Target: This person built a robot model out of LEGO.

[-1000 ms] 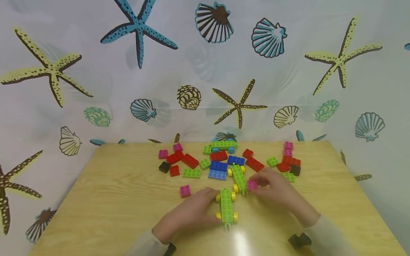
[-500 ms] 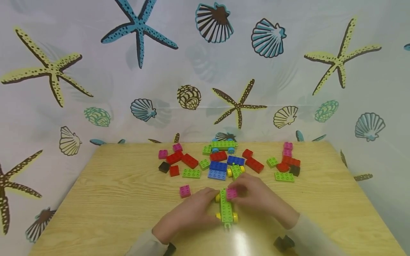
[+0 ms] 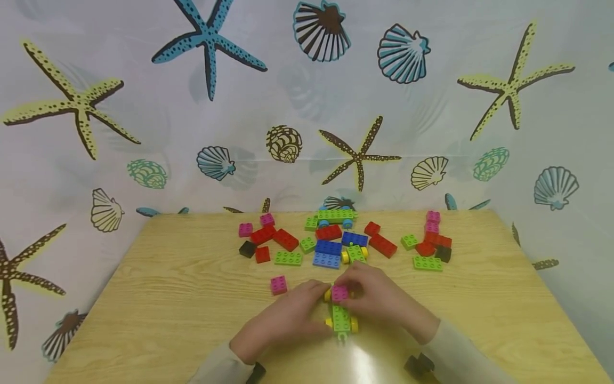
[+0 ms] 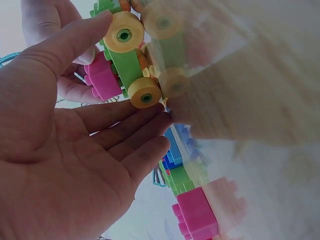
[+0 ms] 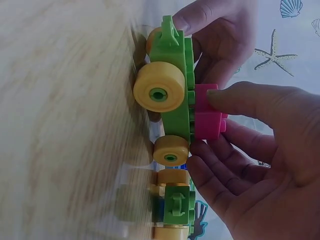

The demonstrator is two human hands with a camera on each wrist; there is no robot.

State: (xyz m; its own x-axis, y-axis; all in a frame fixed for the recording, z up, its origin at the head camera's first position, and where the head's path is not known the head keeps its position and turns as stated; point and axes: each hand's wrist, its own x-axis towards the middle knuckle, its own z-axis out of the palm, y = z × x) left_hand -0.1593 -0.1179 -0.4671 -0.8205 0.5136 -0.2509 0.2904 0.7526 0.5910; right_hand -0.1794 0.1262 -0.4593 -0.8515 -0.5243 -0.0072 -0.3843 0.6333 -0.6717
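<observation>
While the green wheeled car (image 3: pixel 341 318) lies on the desk (image 3: pixel 158 298) with its long axis running away from the person, its hitch end points toward them. The right hand (image 3: pixel 379 298) pinches a pink brick (image 3: pixel 339 293) on the car's far end. The left hand (image 3: pixel 288 314) has nearly straight fingers resting against the car's left side. The right wrist view shows the brick sitting on the studs; the head view hides this contact.

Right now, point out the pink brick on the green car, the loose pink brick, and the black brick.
pink brick on green car (image 3: pixel 339 293), head view, studded top
loose pink brick (image 3: pixel 278 284), head view, top face
black brick (image 3: pixel 247 248), head view, top face
</observation>
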